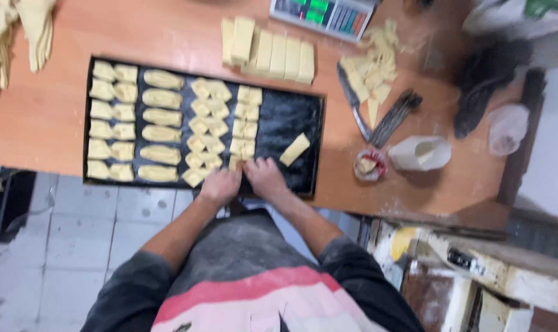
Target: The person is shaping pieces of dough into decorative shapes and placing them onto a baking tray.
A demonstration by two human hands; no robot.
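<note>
From the head view, both hands, left (pixel 219 186) and right (pixel 265 177), press together on dough pieces (pixel 237 162) at the tray's (pixel 294 114) near edge; whether they grip is unclear. One loose piece (pixel 294 149) lies on the tray's bare right end. The tray overhangs the desk (pixel 51 117) edge.

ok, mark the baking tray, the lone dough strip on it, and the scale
baking tray (pixel 291 114), head view, bare dark floor at its right end
lone dough strip (pixel 294 149), head view, middle of the strip
scale (pixel 322 13), head view, middle of its front panel
</note>
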